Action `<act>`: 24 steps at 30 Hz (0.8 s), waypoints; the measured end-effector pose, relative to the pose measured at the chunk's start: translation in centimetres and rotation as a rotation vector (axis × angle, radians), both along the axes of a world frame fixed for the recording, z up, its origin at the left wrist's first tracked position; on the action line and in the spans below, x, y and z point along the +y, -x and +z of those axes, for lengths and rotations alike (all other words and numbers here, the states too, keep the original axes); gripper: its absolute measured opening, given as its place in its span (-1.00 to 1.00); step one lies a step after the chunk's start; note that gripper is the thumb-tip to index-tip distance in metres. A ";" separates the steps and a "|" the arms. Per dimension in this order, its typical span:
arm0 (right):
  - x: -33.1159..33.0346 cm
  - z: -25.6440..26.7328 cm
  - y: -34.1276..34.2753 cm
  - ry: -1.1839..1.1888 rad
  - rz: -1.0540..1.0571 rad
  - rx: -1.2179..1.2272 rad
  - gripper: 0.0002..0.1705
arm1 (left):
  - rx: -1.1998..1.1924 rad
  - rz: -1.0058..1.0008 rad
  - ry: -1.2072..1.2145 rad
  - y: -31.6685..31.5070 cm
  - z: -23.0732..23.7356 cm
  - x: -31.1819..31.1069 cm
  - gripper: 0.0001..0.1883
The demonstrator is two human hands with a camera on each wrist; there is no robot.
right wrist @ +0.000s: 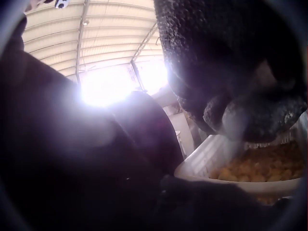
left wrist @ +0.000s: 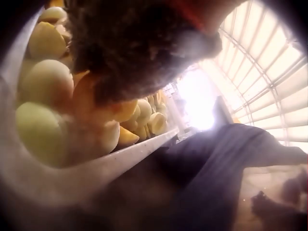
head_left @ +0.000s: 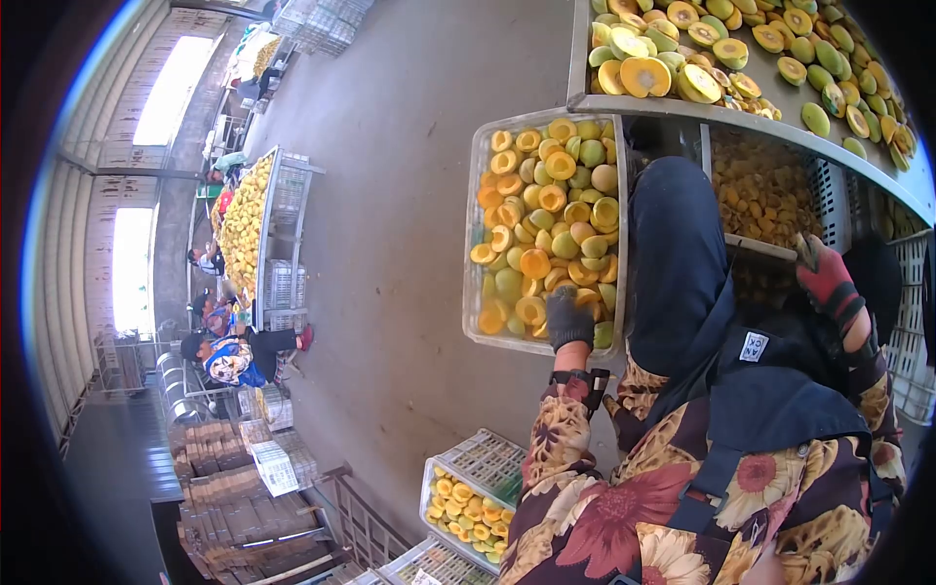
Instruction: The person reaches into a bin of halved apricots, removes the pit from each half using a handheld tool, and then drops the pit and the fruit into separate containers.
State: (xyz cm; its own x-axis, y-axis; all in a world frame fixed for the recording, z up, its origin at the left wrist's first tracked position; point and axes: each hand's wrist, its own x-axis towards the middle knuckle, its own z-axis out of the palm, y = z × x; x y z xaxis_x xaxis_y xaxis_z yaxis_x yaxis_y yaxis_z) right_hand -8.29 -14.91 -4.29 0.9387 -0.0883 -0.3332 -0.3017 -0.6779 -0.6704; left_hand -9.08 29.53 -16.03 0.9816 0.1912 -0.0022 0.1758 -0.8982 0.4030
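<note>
My left hand (head_left: pixel 568 317), in a dark grey glove, is down on the fruit at the near end of a crate (head_left: pixel 475 244). The crate is heaped with halved yellow peaches (head_left: pixel 534 263). In the left wrist view an orange-fleshed peach half (left wrist: pixel 85 96) shows right under the glove (left wrist: pixel 139 48), whose fingertips are hidden against the fruit. On the other side, my right hand (head_left: pixel 829 278), in a red and grey glove, is raised near a tray of brownish-yellow pieces (head_left: pixel 765 195). Its fingers (right wrist: pixel 260 115) are bent in the right wrist view; I cannot tell whether they hold something.
A metal-edged table (head_left: pixel 751 122) with cut peaches stands ahead on the right. Another crate of peach halves (head_left: pixel 468 512) is on the floor behind my left arm. Across the grey floor (head_left: pixel 390 214), people work at a second fruit-laden table (head_left: pixel 244 214). My knee (head_left: pixel 678 253) is between crate and tray.
</note>
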 end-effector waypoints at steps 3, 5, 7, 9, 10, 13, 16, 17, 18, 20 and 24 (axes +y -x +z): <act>-0.5 -1.0 0.1 0.023 0.058 -0.084 -0.59 | -0.218 -0.103 -0.118 0.1 0.0 -0.1 -0.67; -0.5 -1.2 0.1 0.046 0.074 -0.109 -0.58 | -0.092 -0.185 -0.265 0.6 0.2 -0.3 -0.69; -0.8 -1.8 0.3 0.073 0.077 -0.146 -0.60 | 0.007 -0.273 -0.267 1.3 0.2 -0.3 -0.69; -1.2 -2.5 0.5 0.102 0.072 -0.191 -0.63 | 0.084 -0.364 -0.126 2.1 0.0 0.1 -0.67; -1.3 -2.5 0.6 0.097 0.081 -0.174 -0.65 | 0.061 -0.325 -0.037 2.1 -0.2 0.5 -0.66; -0.8 -2.2 0.7 0.063 0.099 -0.114 -0.69 | -0.002 -0.200 0.171 2.1 0.6 2.0 -0.59; -0.2 -1.6 0.4 0.055 0.087 -0.100 -0.71 | 0.135 -0.307 -0.098 0.6 -1.2 1.2 -0.58; -0.2 -1.3 0.4 0.074 0.092 -0.114 -0.71 | 0.138 -0.245 -0.081 0.3 -1.9 0.6 -0.68; -0.1 -1.1 0.3 0.092 0.096 -0.127 -0.71 | 0.150 -0.201 -0.106 -0.2 -1.8 -0.3 -0.66; 0.3 -0.9 0.2 0.093 0.088 -0.107 -0.70 | 0.176 -0.111 -0.158 -0.5 -1.3 -1.7 -0.62; 0.3 -1.2 -0.2 0.332 0.209 -0.084 -0.67 | 0.254 -0.308 -0.215 -1.0 -2.7 0.0 -0.72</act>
